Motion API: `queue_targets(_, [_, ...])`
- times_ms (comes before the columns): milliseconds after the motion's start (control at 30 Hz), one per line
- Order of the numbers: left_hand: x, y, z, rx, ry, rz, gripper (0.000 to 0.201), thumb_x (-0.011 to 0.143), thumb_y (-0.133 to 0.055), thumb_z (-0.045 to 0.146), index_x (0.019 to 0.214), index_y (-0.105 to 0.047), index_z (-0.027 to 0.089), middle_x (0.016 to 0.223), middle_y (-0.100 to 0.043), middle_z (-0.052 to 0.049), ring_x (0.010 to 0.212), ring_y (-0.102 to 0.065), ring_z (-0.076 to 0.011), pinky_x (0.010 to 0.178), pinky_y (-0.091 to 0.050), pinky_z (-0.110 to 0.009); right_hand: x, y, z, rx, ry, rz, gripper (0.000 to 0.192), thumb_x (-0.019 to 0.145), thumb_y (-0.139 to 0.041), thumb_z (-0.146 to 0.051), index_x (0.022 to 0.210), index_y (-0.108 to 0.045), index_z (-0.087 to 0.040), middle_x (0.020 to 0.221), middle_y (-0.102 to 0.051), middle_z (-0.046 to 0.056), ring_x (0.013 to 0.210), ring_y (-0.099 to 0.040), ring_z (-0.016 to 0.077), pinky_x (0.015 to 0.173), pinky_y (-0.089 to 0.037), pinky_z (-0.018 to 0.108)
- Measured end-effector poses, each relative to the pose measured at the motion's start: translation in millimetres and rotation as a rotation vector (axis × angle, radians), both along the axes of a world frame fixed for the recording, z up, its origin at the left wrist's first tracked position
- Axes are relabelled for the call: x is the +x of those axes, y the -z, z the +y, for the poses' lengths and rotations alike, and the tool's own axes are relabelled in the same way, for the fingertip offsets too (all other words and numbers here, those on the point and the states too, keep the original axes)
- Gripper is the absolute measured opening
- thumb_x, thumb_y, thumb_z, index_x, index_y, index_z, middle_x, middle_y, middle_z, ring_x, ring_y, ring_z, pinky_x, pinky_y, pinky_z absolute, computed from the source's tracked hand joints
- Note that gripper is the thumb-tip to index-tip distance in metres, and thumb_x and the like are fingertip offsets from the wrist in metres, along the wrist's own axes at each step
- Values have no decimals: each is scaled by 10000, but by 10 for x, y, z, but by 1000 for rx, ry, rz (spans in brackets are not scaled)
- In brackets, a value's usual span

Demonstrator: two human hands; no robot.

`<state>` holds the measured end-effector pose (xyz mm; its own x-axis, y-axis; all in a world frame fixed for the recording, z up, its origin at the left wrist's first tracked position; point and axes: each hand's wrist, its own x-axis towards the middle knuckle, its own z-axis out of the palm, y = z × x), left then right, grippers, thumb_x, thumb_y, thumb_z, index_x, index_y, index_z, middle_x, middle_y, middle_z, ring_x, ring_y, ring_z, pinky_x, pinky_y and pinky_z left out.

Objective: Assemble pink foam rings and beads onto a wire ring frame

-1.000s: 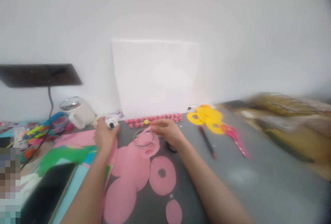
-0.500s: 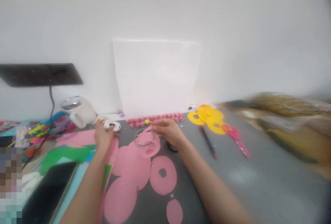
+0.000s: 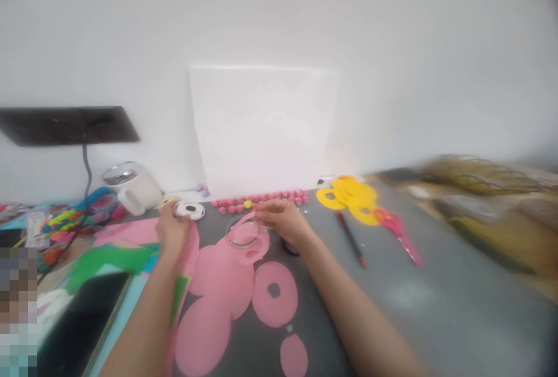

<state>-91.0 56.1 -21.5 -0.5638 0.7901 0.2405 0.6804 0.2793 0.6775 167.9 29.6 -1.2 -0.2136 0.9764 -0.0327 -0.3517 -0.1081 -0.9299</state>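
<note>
"Pink paper ring (image 3: 263,243): state position and hold."
"Above overlapping pink discs (image 3: 222,278) on the surface (image 3: 457,307). My right hand (image 3: 285,223) appears to pinch its upper edge. Left hand (image 3: 173,229) touches the white case (image 3: 190,210); I cannot tell whether it grips."
"Handling?"
"Likely light, soft, easily creased. I would grasp its rim."
"Containers?"
"White mug (image 3: 143,191), lidded; contents hidden."

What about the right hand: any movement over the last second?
No visible one. Judged against the white sheet, the right hand shows no clear shift up, down or sideways.
</note>
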Motion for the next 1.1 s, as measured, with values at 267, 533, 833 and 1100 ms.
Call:
queue_targets(267, [71, -167, -65, -168, -30, 127, 404, 705, -624, 274, 1083, -580, 136, 998, -651, -157, 985, -578, -339, 772, -441, -398, -2, 0, -7, -12, -9, 5, 259, 488, -812, -270, 703, -706, -171, 705, -692, 23, 669, -635, 139, 731, -517, 305])
queue_targets(533, [102, -183, -133, -177, -79, 144, 342, 679, -634, 230, 1010, -588, 160, 977, -625, -149, 950, -574, -349, 734, -447, -429, -1, -14, -10, -11, -16, -11, 280, 478, -814, -288, 709, -705, -174, 711, -693, 25, 676, -636, 145, 736, -514, 313])
queue_targets(833, [595, -366, -311, 154, 459, -140, 330, 823, -415, 413, 737, -654, 203, 588, -644, -9, 541, -585, -157, 571, -487, -277, -3, -55, -47, 10, 18, -74, 316, 475, -810, -325, 723, -702, -162, 712, -699, 38, 672, -641, 156, 729, -512, 324])
queue_targets(1100, [1089, -387, -521, 155, 738, -422, 273, 646, -686, 388, 835, -674, 191, 674, -701, -27, 613, -648, -195, 617, -504, -291, -11, -58, -40, 78, 38, -115, 276, 535, -779, -297, 763, -704, -162, 734, -710, 44, 654, -636, 154, 693, -507, 309])
